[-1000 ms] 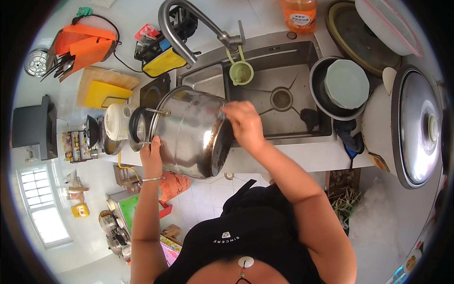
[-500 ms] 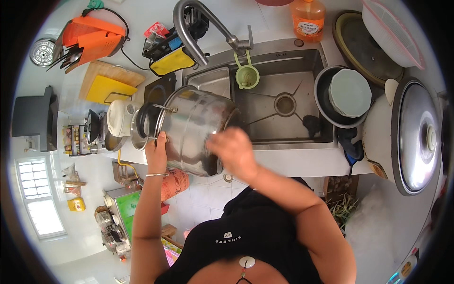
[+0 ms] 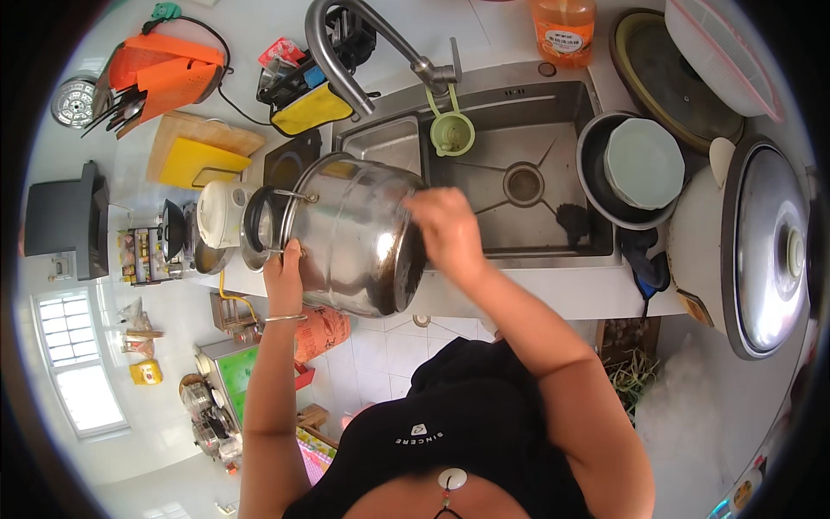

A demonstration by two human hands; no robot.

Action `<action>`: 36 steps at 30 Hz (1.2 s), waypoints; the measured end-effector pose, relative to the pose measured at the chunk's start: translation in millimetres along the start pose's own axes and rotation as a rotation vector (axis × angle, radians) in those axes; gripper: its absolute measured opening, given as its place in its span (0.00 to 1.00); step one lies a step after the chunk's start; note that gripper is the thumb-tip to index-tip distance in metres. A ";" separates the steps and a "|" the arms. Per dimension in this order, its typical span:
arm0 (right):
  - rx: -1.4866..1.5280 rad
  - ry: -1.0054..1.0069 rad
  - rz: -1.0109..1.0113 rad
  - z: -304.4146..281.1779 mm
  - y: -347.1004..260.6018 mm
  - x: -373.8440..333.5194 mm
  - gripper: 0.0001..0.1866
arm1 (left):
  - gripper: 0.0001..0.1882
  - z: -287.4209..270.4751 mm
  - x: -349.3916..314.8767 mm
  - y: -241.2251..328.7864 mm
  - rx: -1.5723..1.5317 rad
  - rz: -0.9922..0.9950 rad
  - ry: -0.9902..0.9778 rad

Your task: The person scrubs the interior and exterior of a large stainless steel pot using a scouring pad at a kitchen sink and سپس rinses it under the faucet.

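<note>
Fingers (image 3: 292,251) of the left hand (image 3: 283,278), left of centre in the frame, are closed on the rim side of a large steel pot (image 3: 350,233), by its lower handle. That pot lies tilted on its side in the middle of the frame, mouth toward the left and base toward the right, with brown-black stains along its base edge. Blurred and bunched, the right hand (image 3: 448,233) is at the upper part of that edge, near the frame's centre; whether its fingers pinch anything, I cannot tell.

Behind the pot, in the upper middle, a steel sink (image 3: 493,212) is set into the desk (image 3: 553,288). A grey tap (image 3: 324,60) arches above it, with a light green strainer (image 3: 452,134) hanging just below the tap's base. Something dark and crumpled (image 3: 571,221) lies in the sink's lower right corner. To the upper right, a pale green bowl (image 3: 644,163) sits inside a metal basin (image 3: 593,186); a yellow board (image 3: 194,163) leans at the upper left.
</note>
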State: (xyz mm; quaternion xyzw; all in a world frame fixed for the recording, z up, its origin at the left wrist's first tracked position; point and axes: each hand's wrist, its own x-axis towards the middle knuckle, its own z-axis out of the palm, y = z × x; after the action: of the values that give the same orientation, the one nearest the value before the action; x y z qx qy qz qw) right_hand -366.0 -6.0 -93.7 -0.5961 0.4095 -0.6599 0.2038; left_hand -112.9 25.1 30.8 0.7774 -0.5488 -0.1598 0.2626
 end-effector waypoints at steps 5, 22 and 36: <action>-0.055 -0.084 -0.088 0.1 -39.5 -17.2 0.17 | 0.24 -0.4 0.0 -7.4 0.012 0.024 0.033; 0.036 0.007 0.187 24.9 7.5 30.0 0.12 | 0.27 -0.9 -15.2 -18.1 -0.041 -0.050 0.087; 0.027 -0.112 0.095 21.1 -28.7 8.3 0.09 | 0.26 -5.1 -51.3 -40.3 -0.113 -0.092 0.219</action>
State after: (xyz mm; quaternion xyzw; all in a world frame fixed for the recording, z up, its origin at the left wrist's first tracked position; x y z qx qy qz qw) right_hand -341.3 -1.9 -67.0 -0.6091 0.4163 -0.6208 0.2652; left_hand -96.9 84.8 9.5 0.7985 -0.4706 -0.1167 0.3568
